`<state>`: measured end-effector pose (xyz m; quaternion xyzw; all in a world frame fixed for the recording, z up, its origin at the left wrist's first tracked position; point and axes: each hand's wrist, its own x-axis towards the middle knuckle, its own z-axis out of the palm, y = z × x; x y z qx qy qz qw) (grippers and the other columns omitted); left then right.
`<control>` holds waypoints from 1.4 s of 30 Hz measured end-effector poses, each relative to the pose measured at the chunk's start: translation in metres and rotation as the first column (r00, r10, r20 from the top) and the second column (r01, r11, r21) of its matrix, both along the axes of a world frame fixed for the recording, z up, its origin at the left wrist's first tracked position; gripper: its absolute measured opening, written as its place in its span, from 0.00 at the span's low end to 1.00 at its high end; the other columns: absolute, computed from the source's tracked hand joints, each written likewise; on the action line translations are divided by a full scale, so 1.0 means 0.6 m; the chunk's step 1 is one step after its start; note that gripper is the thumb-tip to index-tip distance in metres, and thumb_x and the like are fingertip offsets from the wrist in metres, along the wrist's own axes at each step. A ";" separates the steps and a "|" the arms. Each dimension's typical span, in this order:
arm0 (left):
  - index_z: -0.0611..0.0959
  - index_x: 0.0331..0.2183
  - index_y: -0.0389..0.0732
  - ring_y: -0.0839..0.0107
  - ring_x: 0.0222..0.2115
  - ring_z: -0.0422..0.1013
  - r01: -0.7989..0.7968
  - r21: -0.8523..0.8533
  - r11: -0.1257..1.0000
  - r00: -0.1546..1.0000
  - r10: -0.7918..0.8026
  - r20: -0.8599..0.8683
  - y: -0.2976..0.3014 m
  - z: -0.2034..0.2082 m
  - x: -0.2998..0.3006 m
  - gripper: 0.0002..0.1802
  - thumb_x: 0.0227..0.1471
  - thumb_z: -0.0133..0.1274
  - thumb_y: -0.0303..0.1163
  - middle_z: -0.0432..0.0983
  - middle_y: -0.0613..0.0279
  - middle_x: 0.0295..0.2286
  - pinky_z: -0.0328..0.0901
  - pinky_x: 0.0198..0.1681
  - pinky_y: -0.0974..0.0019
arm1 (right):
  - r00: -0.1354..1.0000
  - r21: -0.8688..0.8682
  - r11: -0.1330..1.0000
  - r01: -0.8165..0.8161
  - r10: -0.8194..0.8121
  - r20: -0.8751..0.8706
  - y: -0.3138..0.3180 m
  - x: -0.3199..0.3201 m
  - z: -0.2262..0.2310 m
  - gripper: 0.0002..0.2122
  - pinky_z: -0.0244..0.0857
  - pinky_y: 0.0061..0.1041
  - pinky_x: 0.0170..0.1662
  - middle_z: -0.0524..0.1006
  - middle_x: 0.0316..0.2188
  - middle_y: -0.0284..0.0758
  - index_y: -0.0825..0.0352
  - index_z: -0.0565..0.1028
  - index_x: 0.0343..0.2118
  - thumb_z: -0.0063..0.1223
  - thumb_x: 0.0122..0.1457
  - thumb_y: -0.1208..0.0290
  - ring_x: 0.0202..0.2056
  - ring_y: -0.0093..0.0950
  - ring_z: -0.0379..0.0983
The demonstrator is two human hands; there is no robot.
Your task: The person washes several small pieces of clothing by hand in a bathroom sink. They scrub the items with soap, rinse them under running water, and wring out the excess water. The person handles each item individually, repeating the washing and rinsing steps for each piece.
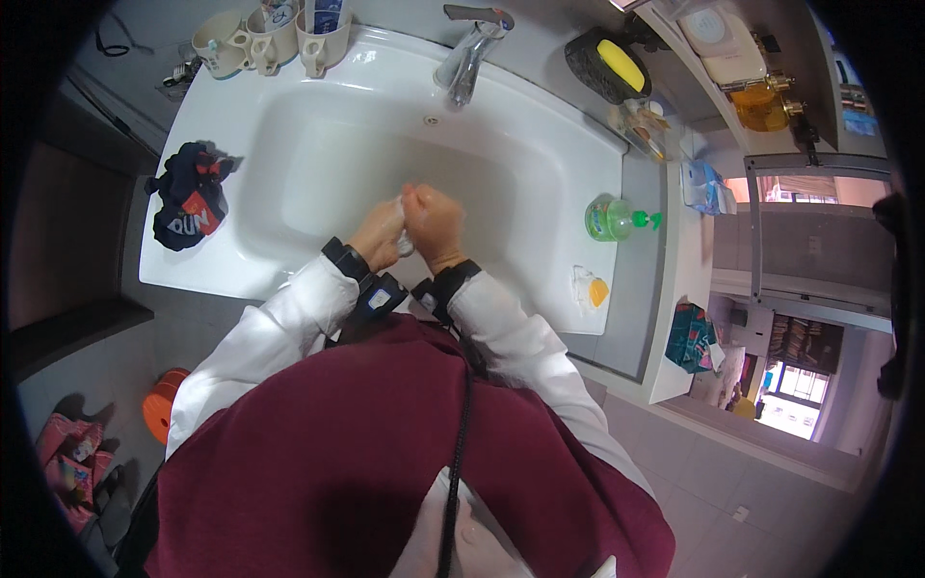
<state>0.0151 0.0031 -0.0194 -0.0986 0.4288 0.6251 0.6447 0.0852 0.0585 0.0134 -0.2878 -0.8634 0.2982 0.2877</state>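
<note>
Over the white washbasin (pixel 318 226), my left hand (pixel 379 234) and my right hand (pixel 434 223) are pressed together, both closed. A small white cloth (pixel 406 247) is bunched between them; its edge shows below the fingers, and most of it is hidden. Its exact kind cannot be made out. Above the hands stands a chrome faucet (pixel 470 60), its spout over the basin. Dark crumpled fabric (pixel 190 197) with red and white print lies on the basin's left rim.
Three cups (pixel 224 60) stand at the back left corner. On the right are a green pump bottle (pixel 607 220), a small yellow piece (pixel 598 292) on the rim, and a black holder (pixel 584 65) with a yellow sponge (pixel 621 65). An orange stool (pixel 164 403) stands lower left.
</note>
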 end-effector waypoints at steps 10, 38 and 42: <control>0.72 0.23 0.46 0.77 0.12 0.64 0.087 0.034 0.996 0.989 -0.090 0.118 -0.005 0.025 -0.007 0.15 0.52 0.41 0.46 0.69 0.72 0.16 0.59 0.14 0.73 | 0.991 -0.098 0.995 0.007 0.006 0.136 0.017 0.005 -0.008 0.14 0.60 0.37 0.26 0.72 0.20 0.43 0.68 0.71 0.20 0.39 0.54 0.63 0.25 0.42 0.69; 0.70 0.39 0.40 0.74 0.27 0.66 0.388 0.297 0.872 0.770 -0.130 -0.625 -0.003 -0.044 -0.069 0.17 0.54 0.42 0.42 0.68 0.66 0.28 0.64 0.26 0.70 | 0.882 -0.157 0.887 -0.435 0.455 0.126 -0.018 0.012 0.022 0.11 0.61 0.33 0.25 0.73 0.20 0.36 0.63 0.74 0.22 0.50 0.47 0.59 0.23 0.36 0.70; 0.73 0.34 0.41 0.78 0.24 0.63 0.312 0.068 0.948 0.950 -0.310 -0.041 -0.010 -0.047 -0.054 0.13 0.51 0.44 0.41 0.65 0.70 0.23 0.56 0.15 0.75 | 0.961 0.403 0.890 -0.214 0.118 0.251 0.014 -0.003 -0.003 0.11 0.61 0.30 0.20 0.71 0.13 0.37 0.64 0.71 0.18 0.46 0.49 0.62 0.18 0.35 0.69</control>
